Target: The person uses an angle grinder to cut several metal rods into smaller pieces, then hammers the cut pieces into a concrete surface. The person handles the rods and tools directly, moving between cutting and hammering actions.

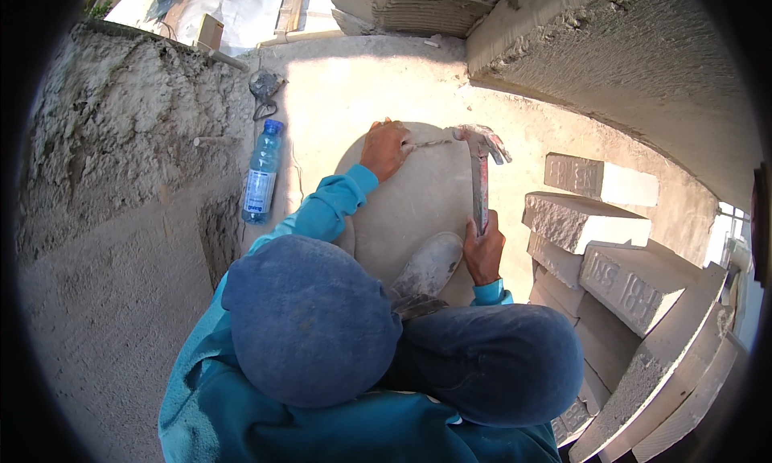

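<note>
My right hand is wrapped round the lower handle of a claw hammer, which has a worn reddish handle and a dusty head. The hammer points away from me, its claw turned to the right. Closer to the left wall, my left hand is closed, pinching a thin nail-like metal piece. That piece sticks out to the right, its far end close to the hammer's head; I cannot tell whether they touch. Both hands are low over the dusty concrete floor, partly in my shadow.
A blue plastic bottle stands or lies by the rough left wall; a small dark bundle is beyond it. Concrete blocks are stacked at right, below a slanting concrete slab. My bent knees and dusty shoe are close below.
</note>
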{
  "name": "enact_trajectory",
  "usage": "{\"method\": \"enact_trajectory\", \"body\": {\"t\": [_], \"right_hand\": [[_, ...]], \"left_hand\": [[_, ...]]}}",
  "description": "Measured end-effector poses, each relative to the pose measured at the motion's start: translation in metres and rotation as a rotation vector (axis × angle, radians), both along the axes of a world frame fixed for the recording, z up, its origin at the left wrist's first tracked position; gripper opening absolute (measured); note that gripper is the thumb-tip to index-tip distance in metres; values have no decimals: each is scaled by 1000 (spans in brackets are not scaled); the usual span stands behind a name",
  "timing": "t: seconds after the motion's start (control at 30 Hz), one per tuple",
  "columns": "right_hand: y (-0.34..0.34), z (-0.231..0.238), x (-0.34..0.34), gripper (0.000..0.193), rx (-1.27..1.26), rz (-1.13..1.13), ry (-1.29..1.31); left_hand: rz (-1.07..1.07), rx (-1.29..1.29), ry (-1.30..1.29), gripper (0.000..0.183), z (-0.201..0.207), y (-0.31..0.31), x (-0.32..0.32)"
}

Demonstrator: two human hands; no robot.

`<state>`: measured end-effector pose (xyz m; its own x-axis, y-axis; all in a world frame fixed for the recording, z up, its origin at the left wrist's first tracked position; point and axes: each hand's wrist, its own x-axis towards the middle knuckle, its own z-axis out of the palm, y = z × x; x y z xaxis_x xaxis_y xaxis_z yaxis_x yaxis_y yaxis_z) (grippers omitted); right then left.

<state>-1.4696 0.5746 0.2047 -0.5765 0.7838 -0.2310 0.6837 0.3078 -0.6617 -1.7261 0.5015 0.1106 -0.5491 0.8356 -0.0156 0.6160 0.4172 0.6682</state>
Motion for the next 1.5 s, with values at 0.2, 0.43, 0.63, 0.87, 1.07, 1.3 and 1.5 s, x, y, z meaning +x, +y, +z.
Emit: {"method": "enact_trajectory", "body": {"t": [0.2, 0.43, 0.63, 0.87, 1.07, 1.3, 1.5], "right_hand": [[4, 2, -5, 20, 24, 11, 48], [24, 6, -10, 18, 49, 31, -45], [14, 48, -30, 19, 150, -140, 296], [30, -30, -8, 17, 68, 206, -231], [7, 5, -10, 20, 35, 19, 23], [-1, 12, 3, 17, -73, -167, 57], [-17, 8, 51, 22, -4, -241, -143]], "left_hand": [[-44, -9, -31, 12, 0, -1, -4], [-55, 19, -16, 13, 2, -4, -3], [-75, 11, 24, 15, 2, 2, -8], [-107, -89, 133, 20, -2, 3, 0], [-145, -89, 213, 29, 11, 11, -4], [-272, -131, 43, 26, 8, 35, -8], [-81, -112, -322, 18, 30, 34, -27]]}}
